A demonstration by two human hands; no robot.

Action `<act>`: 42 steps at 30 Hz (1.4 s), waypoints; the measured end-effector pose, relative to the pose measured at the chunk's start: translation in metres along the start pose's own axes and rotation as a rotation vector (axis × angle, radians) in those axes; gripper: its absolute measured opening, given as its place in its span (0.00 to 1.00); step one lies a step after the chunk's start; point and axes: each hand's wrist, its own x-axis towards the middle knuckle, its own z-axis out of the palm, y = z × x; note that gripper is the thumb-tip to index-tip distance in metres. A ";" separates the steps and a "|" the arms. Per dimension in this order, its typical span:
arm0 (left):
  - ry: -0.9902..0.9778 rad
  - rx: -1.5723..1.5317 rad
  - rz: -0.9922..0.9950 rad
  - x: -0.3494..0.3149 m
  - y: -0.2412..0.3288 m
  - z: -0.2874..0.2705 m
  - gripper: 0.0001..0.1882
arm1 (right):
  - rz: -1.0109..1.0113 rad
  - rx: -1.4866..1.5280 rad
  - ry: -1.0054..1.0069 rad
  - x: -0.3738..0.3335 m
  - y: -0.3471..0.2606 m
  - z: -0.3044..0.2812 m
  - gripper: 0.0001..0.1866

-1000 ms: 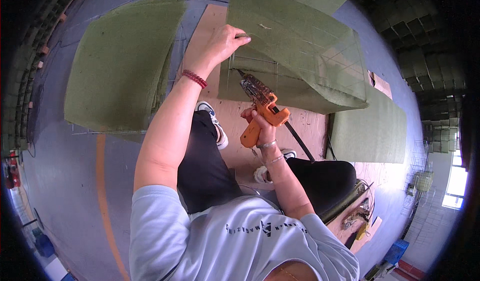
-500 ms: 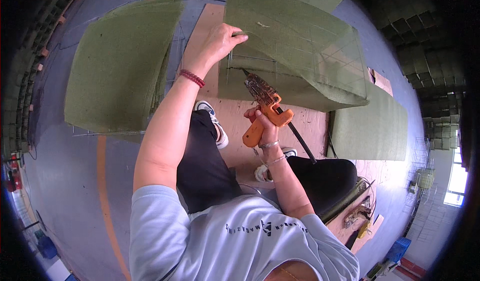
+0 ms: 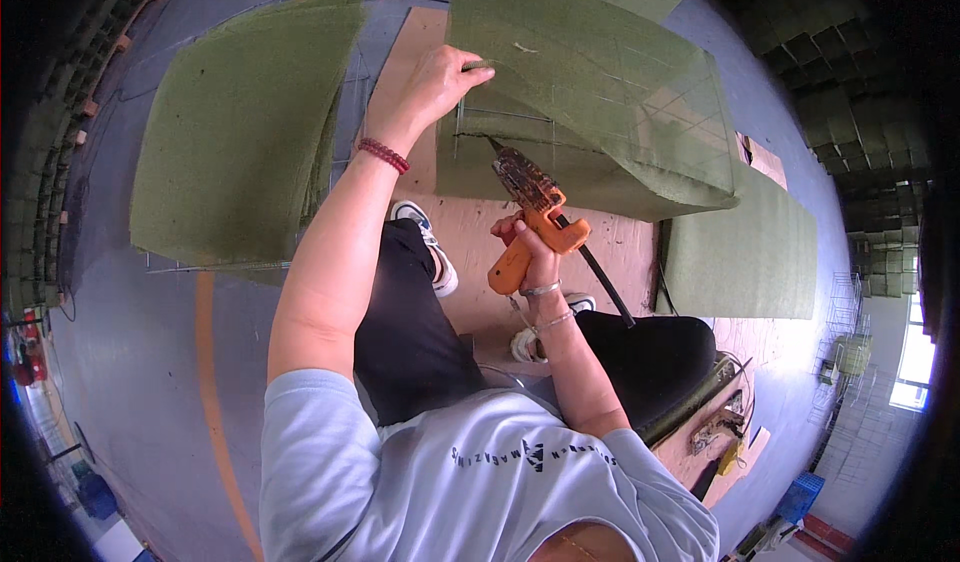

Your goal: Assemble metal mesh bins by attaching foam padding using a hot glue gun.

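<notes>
A: Where do we find printed text?
B: We note it on the pale blue T-shirt (image 3: 430,507): dark capital letters (image 3: 482,457) curving across the chest, either side of a small dark emblem (image 3: 536,455).

Bright centre, window (image 3: 912,357) blown white just past three o'clock, dim stacks (image 3: 825,57) at two, bent edges, black corners

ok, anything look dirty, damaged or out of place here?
The orange pistol-shaped glue gun in the right hand has dark, crusty-looking residue over its front, unlike its cleaner handle. A small pale scrap sits on the green mesh sheet pinched by the left hand, standing out against the green.
</notes>
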 end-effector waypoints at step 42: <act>-0.099 0.023 -0.157 0.001 0.006 -0.001 0.19 | -0.026 0.017 0.055 -0.005 -0.009 -0.009 0.11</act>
